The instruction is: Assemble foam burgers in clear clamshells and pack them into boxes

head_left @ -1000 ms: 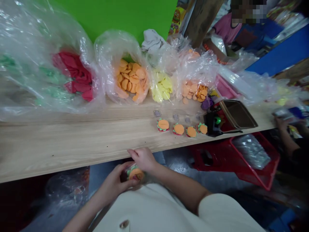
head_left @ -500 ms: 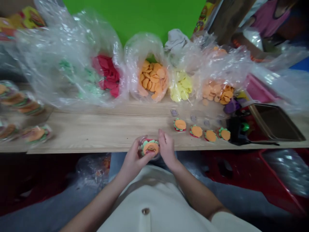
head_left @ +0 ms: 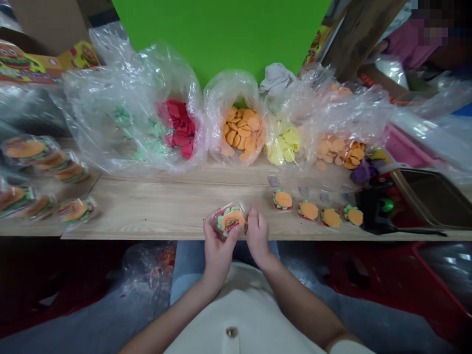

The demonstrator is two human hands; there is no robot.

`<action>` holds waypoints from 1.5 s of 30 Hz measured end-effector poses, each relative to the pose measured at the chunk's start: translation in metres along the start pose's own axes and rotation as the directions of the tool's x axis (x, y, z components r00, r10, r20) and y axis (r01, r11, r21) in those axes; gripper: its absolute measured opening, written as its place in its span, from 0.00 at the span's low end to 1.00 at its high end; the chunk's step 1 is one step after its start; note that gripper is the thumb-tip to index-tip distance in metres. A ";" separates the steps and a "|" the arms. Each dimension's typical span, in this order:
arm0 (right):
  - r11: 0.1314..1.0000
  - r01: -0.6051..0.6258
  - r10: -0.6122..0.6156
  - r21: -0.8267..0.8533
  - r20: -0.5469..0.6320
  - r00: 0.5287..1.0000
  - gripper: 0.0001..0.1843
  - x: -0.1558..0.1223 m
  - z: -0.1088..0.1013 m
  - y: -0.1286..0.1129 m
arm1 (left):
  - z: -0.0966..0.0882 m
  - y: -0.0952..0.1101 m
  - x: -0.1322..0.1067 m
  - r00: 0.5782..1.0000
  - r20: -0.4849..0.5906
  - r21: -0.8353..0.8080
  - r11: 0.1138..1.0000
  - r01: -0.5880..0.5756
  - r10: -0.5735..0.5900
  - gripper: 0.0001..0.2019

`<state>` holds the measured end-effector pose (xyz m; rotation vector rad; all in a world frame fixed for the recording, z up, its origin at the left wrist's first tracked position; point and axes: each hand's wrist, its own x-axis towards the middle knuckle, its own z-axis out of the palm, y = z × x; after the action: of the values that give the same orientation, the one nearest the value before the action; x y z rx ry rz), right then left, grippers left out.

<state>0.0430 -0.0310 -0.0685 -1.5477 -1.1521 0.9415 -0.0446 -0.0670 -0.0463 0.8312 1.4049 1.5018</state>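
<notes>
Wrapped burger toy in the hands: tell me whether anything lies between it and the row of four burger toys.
Nothing visible does. The left hand and right hand hold the wrapped burger toy at the edge of the table; only bare wood shows between it and the row of burger toys.

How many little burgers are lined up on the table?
4, right of the right hand: first, second, third, fourth. The left hand holds a wrapped burger; more lie left.
</notes>
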 end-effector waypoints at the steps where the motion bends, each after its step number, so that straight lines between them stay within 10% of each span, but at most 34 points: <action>1: 0.997 0.058 -0.057 -0.049 0.024 0.998 0.23 0.003 -0.005 -0.002 | -0.006 0.003 0.004 0.999 0.030 -0.029 0.999 0.030 -0.029 0.23; 4: 0.946 0.266 -0.221 -0.188 0.228 0.948 0.21 0.010 -0.018 -0.009 | -0.032 0.018 0.022 0.934 0.325 0.014 0.989 0.150 -0.146 0.21; 7: 0.845 0.477 -0.284 -0.242 0.553 0.783 0.19 0.007 -0.026 -0.014 | -0.056 0.031 0.028 0.700 0.645 0.185 0.951 0.247 -0.307 0.22; 9: 0.824 0.521 -0.247 -0.222 0.687 0.683 0.18 -0.001 -0.031 -0.011 | -0.065 0.028 0.016 0.629 0.679 0.217 0.922 0.321 -0.379 0.23; 14: 0.920 0.353 -0.079 -0.170 0.802 0.592 0.15 -0.033 -0.049 0.009 | -0.075 -0.005 -0.038 0.790 0.431 0.131 0.896 0.424 -0.436 0.19; 26: 0.726 0.683 -0.287 -0.084 0.865 0.411 0.20 -0.065 -0.052 0.011 | -0.092 0.023 -0.029 0.682 0.698 0.488 0.842 -0.230 -0.218 0.09; 29: 0.764 0.642 -0.278 -0.066 0.864 0.419 0.19 -0.063 -0.050 0.016 | -0.093 0.014 -0.034 0.740 0.636 0.480 0.863 -0.159 -0.218 0.08; 36: 0.896 0.422 -0.192 -0.137 0.737 0.648 0.12 -0.060 -0.057 0.027 | -0.095 0.006 -0.037 0.797 0.297 0.229 0.850 0.475 -0.526 0.09; 40: 0.853 0.493 -0.166 -0.172 0.806 0.568 0.12 -0.054 -0.068 0.014 | -0.087 0.005 -0.039 0.796 0.264 0.213 0.838 0.503 -0.545 0.08; 45: 0.782 0.601 -0.075 -0.163 0.934 0.350 0.05 -0.028 -0.066 -0.020 | -0.078 0.000 -0.034 0.735 0.476 0.199 0.873 0.445 -0.483 0.08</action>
<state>0.0930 -0.0719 -0.0318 -0.9434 -2.6006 1.2653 -0.1025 -0.1282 -0.0536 0.7728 1.1452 0.7644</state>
